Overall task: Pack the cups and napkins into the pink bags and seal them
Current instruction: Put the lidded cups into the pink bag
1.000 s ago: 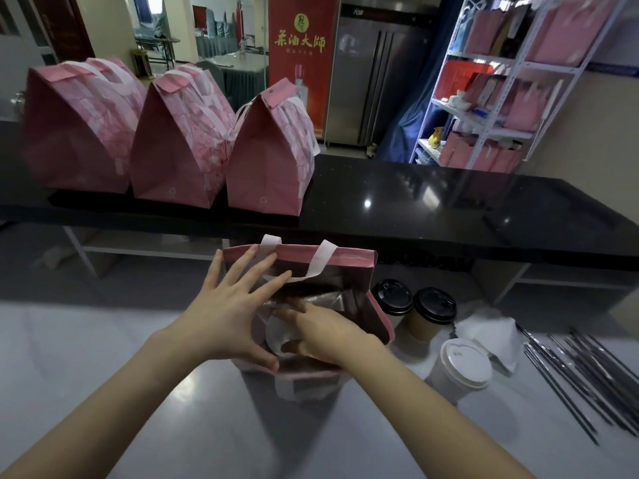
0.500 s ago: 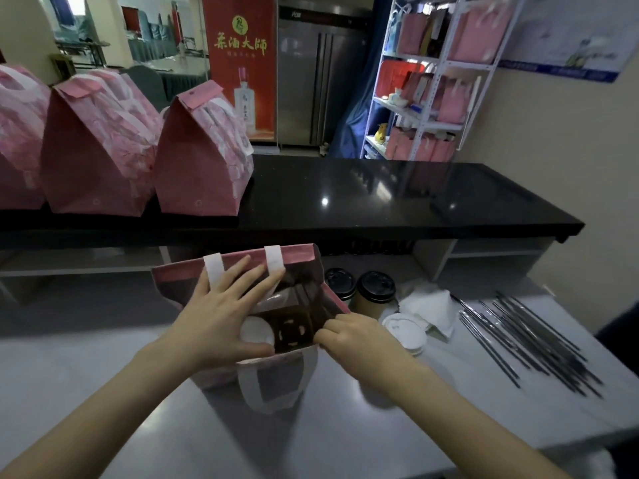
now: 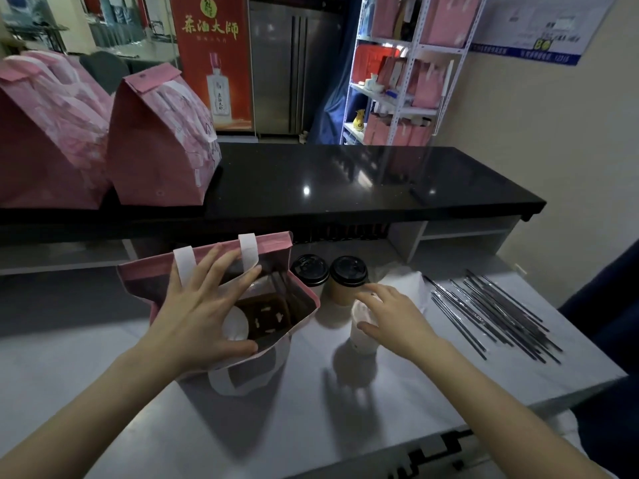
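An open pink bag [image 3: 276, 248] with white handles stands on the grey table. Inside it sit a brown cup carrier and one white-lidded cup [image 3: 236, 327]. My left hand [image 3: 204, 309] lies spread over the bag's mouth, thumb on the near rim. My right hand [image 3: 390, 318] curls its fingers and thumb around a white cup [image 3: 361, 337] standing just right of the bag. Behind it stand two brown cups with black lids [image 3: 347, 273]. A pile of white napkins [image 3: 404, 283] lies beyond my right hand.
Two sealed pink bags [image 3: 162, 140] stand on the black counter [image 3: 345, 181] at the back left. Several black wrapped straws [image 3: 491, 311] lie on the table at the right. A white shelf rack [image 3: 408, 70] holds more pink bags behind.
My right hand left the bag's mouth and moved right onto the white cup. My left hand stayed over the bag. The view swung to the right.
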`<state>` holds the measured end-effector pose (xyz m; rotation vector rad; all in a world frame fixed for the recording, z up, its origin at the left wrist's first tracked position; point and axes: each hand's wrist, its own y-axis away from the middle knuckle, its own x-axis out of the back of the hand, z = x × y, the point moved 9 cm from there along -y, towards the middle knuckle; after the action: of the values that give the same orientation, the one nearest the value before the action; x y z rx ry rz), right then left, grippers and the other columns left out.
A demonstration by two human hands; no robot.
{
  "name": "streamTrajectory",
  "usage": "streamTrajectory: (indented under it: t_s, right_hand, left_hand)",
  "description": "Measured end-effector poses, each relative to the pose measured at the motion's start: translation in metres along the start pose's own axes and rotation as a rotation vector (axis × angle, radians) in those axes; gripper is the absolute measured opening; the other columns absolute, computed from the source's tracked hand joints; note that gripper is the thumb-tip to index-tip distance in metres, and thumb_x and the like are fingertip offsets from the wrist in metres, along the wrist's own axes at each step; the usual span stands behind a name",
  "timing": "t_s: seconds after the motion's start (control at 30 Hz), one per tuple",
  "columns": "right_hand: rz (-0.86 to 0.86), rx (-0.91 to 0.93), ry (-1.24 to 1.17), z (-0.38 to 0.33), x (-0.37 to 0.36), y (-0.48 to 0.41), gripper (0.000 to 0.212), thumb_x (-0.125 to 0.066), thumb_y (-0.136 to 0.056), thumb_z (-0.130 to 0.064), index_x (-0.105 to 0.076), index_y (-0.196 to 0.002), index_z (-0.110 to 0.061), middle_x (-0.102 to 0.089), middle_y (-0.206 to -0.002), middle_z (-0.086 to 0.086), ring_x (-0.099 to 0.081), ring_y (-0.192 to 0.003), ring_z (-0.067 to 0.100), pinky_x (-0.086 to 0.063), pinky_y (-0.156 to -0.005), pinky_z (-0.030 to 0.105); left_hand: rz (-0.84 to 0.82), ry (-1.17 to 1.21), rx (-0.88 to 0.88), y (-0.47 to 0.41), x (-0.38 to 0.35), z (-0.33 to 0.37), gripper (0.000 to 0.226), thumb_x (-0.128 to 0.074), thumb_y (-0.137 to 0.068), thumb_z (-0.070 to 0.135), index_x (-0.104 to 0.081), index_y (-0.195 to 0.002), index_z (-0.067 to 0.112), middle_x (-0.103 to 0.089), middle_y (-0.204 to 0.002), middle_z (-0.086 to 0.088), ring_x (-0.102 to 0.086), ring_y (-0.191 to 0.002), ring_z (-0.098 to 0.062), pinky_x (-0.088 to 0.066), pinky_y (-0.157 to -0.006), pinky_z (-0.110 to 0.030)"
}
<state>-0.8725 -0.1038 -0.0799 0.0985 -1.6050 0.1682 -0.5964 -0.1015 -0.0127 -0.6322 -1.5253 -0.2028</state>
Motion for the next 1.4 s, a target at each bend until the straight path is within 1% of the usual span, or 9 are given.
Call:
streamTrajectory:
  t_s: [0.13, 0.27, 0.33, 0.53, 0.63, 0.83, 0.97, 1.23, 1.4]
  right_hand:
    - [-0.211, -0.158, -0.09, 0.029, -0.039, -0.011, 0.081, -0.067, -0.079, -0.049, -0.026, -0.148, -0.037, -0.023, -0.155, 0.004, -0.027, -0.139, 0.028, -0.03, -0.111, 0.042]
    - [-0.179, -0.169, -0.221, 0.03, -0.048, -0.016, 0.083, -0.077, -0.067, -0.044, -0.036, -0.139, -0.035, -0.036, -0.142, 0.003, -0.042, -0.124, 0.028, -0.04, -0.095, 0.034]
    - [-0.176, -0.128, -0.229, 0.025, -0.048, -0.016, 0.084, -0.077, -0.062, -0.046, -0.038, -0.136, -0.034, -0.039, -0.137, 0.0, -0.042, -0.12, 0.025, -0.037, -0.088, 0.03]
    - [-0.211, -0.042, -0.124, 0.009, -0.029, -0.001, 0.081, -0.074, -0.065, -0.043, -0.037, -0.137, -0.036, -0.042, -0.131, -0.005, -0.041, -0.12, 0.02, -0.041, -0.086, 0.03]
    - [-0.157, -0.036, -0.201, -0.005, 0.013, 0.001, 0.082, -0.074, -0.065, -0.041, -0.036, -0.138, -0.04, -0.041, -0.132, -0.007, -0.04, -0.121, 0.017, -0.046, -0.093, 0.037]
    - [0.059, 0.183, -0.233, -0.07, 0.153, 0.002, 0.085, -0.074, -0.065, -0.049, -0.034, -0.14, -0.048, -0.037, -0.132, -0.017, -0.038, -0.12, 0.007, -0.046, -0.096, 0.037]
    - [0.085, 0.337, -0.332, -0.121, 0.211, 0.007, 0.081, -0.069, -0.061, -0.057, -0.035, -0.135, -0.051, -0.04, -0.127, -0.02, -0.041, -0.116, 0.006, -0.046, -0.096, 0.034]
    - [-0.094, 0.459, -0.008, -0.202, 0.124, -0.023, 0.073, -0.073, -0.072, -0.045, -0.038, -0.136, -0.039, -0.044, -0.128, -0.006, -0.044, -0.116, 0.019, -0.05, -0.087, 0.039]
    - [-0.109, 0.491, 0.166, -0.213, 0.073, -0.039, 0.07, -0.074, -0.074, -0.035, -0.04, -0.135, -0.028, -0.045, -0.122, 0.002, -0.045, -0.109, 0.025, -0.042, -0.07, 0.033]
  left_hand:
    - [0.036, 0.011, -0.027, -0.001, 0.007, 0.002, 0.106, -0.052, -0.06, 0.079, -0.036, -0.148, 0.022, -0.017, -0.158, -0.005, -0.01, -0.148, -0.028, -0.029, -0.103, -0.07]
    - [-0.075, -0.091, 0.01, 0.001, -0.009, -0.005, 0.116, -0.039, -0.061, 0.09, -0.018, -0.153, 0.023, -0.005, -0.162, 0.004, 0.005, -0.149, -0.024, -0.015, -0.11, -0.069]
    - [-0.102, -0.116, 0.038, 0.003, -0.015, -0.008, 0.119, -0.032, -0.059, 0.094, -0.007, -0.154, 0.025, 0.003, -0.162, 0.007, 0.014, -0.148, -0.022, -0.006, -0.112, -0.068]
    - [-0.127, -0.148, 0.081, 0.004, -0.025, -0.012, 0.119, -0.019, -0.053, 0.1, 0.018, -0.147, 0.036, 0.023, -0.158, 0.008, 0.034, -0.141, -0.022, 0.012, -0.109, -0.067]
    - [-0.13, -0.156, 0.109, 0.007, -0.025, -0.016, 0.122, -0.015, -0.05, 0.101, 0.02, -0.146, 0.036, 0.027, -0.157, 0.006, 0.037, -0.139, -0.024, 0.019, -0.108, -0.066]
    - [-0.123, -0.153, 0.15, 0.011, -0.023, -0.02, 0.127, -0.015, -0.048, 0.102, 0.02, -0.147, 0.031, 0.032, -0.155, 0.006, 0.04, -0.137, -0.025, 0.017, -0.108, -0.066]
    - [-0.116, -0.128, 0.17, 0.011, -0.022, -0.021, 0.133, -0.017, -0.047, 0.103, 0.013, -0.151, 0.027, 0.032, -0.156, 0.006, 0.037, -0.139, -0.024, 0.02, -0.108, -0.065]
    - [-0.107, -0.096, 0.184, 0.015, -0.015, -0.021, 0.133, -0.023, -0.048, 0.101, 0.002, -0.154, 0.024, 0.016, -0.16, 0.008, 0.024, -0.145, -0.022, 0.017, -0.11, -0.063]
    - [-0.137, -0.107, 0.197, 0.02, -0.017, -0.031, 0.132, -0.03, -0.054, 0.098, 0.018, -0.151, 0.022, 0.026, -0.158, 0.007, 0.036, -0.139, -0.022, 0.021, -0.108, -0.062]
